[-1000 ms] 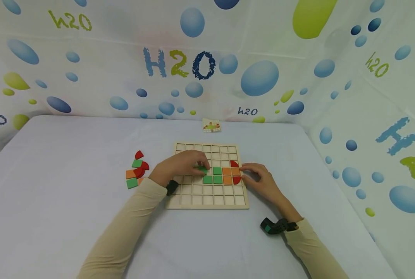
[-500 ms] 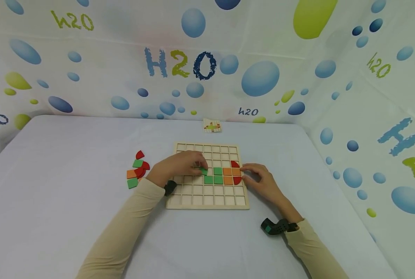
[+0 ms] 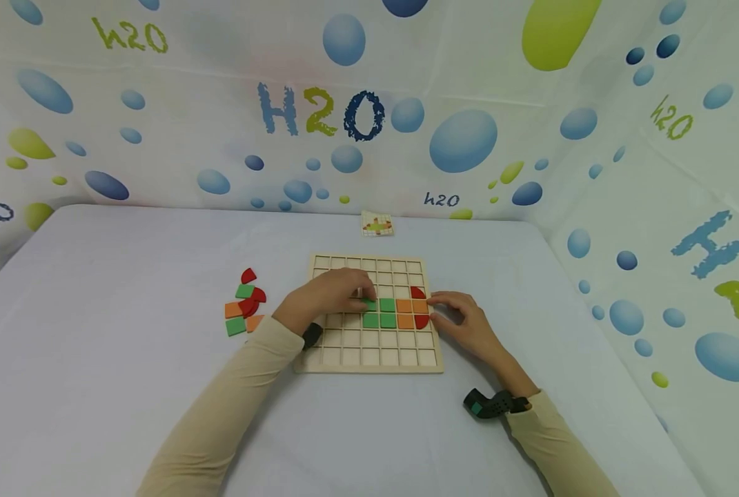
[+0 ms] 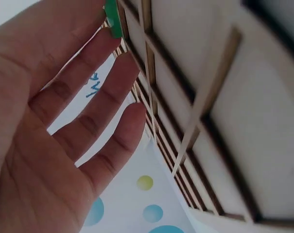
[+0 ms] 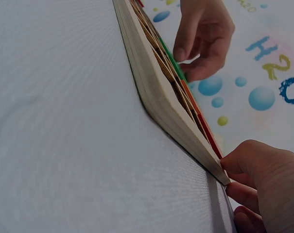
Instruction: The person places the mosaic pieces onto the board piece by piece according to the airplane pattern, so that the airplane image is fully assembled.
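Observation:
A wooden grid board (image 3: 369,368) lies on the table, with several tiles in its cells. My left hand (image 3: 337,290) is over the board's middle, its thumb and fingers pinching a green square tile (image 3: 370,305) at a cell left of other green tiles (image 3: 387,320). In the left wrist view that tile shows at the top by the fingertips, and the other fingers extend over the bare grid. My right hand (image 3: 465,324) holds the board's right edge with thumb and finger, beside orange square tiles (image 3: 405,321) and red quarter-circle tiles (image 3: 421,322).
Loose red, green and orange tiles (image 3: 235,326) lie in a pile left of the board, some overlapping. A small pattern card (image 3: 377,224) lies behind the board. The table (image 3: 369,435) has a white cover and meets a printed backdrop at the back.
My left hand has shifted slightly right, and the green tile it pinches has gone from tilted to nearly flat in its cell. The right hand stays at the board's edge.

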A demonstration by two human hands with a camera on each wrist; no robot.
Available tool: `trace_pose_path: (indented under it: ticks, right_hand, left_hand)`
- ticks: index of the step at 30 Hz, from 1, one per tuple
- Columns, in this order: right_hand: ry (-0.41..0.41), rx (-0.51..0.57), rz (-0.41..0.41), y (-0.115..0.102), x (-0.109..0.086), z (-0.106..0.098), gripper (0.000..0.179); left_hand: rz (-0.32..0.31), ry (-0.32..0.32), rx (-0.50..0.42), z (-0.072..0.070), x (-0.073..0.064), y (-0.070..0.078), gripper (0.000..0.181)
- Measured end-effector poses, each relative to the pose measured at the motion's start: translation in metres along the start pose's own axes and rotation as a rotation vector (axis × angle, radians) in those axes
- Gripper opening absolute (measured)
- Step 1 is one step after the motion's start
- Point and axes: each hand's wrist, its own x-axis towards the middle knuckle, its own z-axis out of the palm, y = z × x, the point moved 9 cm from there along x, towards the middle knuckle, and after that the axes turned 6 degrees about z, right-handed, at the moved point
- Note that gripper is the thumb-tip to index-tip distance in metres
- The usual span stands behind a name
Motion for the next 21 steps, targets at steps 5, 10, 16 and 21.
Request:
trace_pose_path:
  ticks: [5,10,16,21]
  right_hand:
    - [-0.009,0.004,0.01,0.001,0.0,0.002,0.028]
    - [-0.008,-0.001,0.005,-0.002,0.0,0.002,0.028]
    - [-0.008,-0.008,0.007,-0.002,0.0,0.001,0.028]
    - [-0.005,-0.012,0.013,-0.001,-0.001,-0.001,0.029]
  left_hand:
    - [-0.006,-0.009,0.059,0.002,0.0,0.003,0.015]
    - [-0.002,0.004,0.055,0.001,-0.002,0.001,0.016]
    - [0.019,0.019,-0.012,-0.003,-0.008,0.0,0.017]
    - [0.025,0.035,-0.019,-0.007,-0.013,-0.001,0.015]
